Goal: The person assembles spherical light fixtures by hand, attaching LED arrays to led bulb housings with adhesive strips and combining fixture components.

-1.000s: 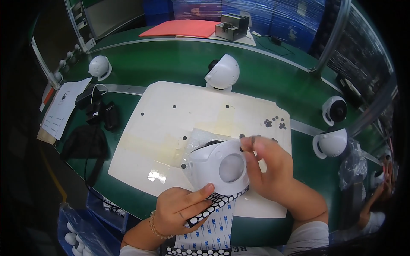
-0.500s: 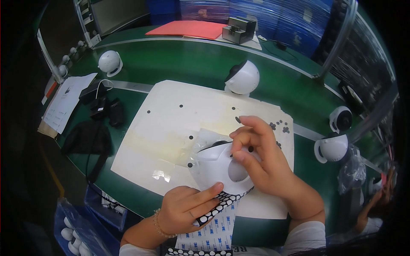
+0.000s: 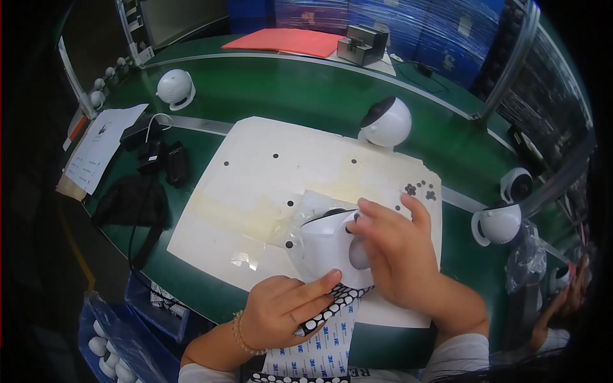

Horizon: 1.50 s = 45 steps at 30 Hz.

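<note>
Middle camera (image 3: 391,126) shifted right, hands (image 3: 405,265) at housing (image 3: 327,247)

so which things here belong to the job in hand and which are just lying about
Seemingly in use:
- white rounded device, between left hand and right hand
- dotted strip, at the left fingers
- white board

Apparently lying about:
- red sheet
- metal box
- papers
- black pouch

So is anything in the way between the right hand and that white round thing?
Nothing big that I can see. The right hand is at the right side of the white round thing. Only a small black dot shows by the fingers; I can't tell if it's on them or on the white thing.
</note>
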Motion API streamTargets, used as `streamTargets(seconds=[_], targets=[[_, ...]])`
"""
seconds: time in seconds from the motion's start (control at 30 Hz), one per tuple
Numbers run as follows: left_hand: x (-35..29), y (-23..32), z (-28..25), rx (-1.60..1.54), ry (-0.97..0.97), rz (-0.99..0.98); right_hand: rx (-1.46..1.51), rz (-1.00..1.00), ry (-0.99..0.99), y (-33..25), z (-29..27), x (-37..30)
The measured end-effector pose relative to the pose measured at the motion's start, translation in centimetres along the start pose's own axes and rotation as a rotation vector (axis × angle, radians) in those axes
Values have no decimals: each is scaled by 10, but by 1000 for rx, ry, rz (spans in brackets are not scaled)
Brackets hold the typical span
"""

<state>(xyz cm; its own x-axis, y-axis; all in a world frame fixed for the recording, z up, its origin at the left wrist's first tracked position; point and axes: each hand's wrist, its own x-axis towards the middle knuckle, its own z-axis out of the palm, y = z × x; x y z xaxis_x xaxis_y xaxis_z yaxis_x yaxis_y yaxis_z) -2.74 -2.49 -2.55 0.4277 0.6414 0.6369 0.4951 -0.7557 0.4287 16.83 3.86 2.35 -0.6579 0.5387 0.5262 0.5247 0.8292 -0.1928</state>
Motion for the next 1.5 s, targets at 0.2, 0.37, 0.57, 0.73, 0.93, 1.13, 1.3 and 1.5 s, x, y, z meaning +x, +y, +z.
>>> streamTargets(seconds=[0.2,0.37,0.57,0.73,0.93,1.13,1.3,1.5], targets=[[-3,-2,2,-105,-2,-33,167,55,209,0,4,-30],[-2,-5,4,-75,26,-20,339,155,88,-7,12,-38],[1,-4,7,-46,79,-15,394,187,49,-8,14,-36],[-1,-3,8,-60,89,-36,383,170,48,-7,16,-38],[-1,-3,9,-90,116,-39,32,16,110,-3,22,-56],[-1,-4,10,-102,111,-51,-411,-35,123,-10,18,-67],[0,-2,9,-83,99,-51,-4,-18,274,-20,10,-53],[1,-2,10,-109,98,-53,-88,-313,351,-17,28,-49]])
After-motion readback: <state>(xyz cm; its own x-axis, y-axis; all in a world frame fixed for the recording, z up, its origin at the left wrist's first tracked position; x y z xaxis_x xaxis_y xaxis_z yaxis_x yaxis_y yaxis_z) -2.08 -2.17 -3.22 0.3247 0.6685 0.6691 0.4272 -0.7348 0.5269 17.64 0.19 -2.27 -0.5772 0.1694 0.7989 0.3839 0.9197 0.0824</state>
